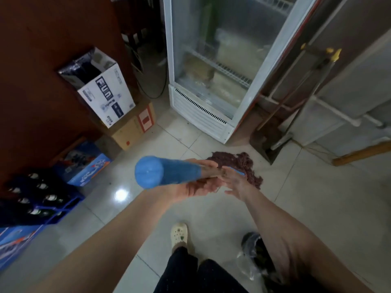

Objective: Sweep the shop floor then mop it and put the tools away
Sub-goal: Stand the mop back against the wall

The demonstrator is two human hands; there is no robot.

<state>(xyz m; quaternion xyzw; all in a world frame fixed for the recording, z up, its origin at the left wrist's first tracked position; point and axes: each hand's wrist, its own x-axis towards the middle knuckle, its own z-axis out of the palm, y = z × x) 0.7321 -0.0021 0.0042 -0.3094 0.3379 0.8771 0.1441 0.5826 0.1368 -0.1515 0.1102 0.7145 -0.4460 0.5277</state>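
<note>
The mop's blue handle end [156, 172] points up at the camera, foreshortened. Its dark maroon mop head [243, 163] lies spread on the pale tiled floor [306, 197] in front of the fridge. My left hand [198, 187] grips the handle just below the blue part, fingers wrapped over the top. My right hand [234, 182] holds the handle a little lower, close against the left hand, and hides part of the mop head. The shaft between my hands and the mop head is mostly hidden.
A glass-door fridge [211, 60] stands ahead. Right of it lean a long-handled dustpan [266, 144] and a yellow-tipped pole [334, 53]. Cardboard boxes [105, 96] and a blue bottle crate [42, 197] line the left wall. A bin with a plastic bag [251, 242] sits by my right leg.
</note>
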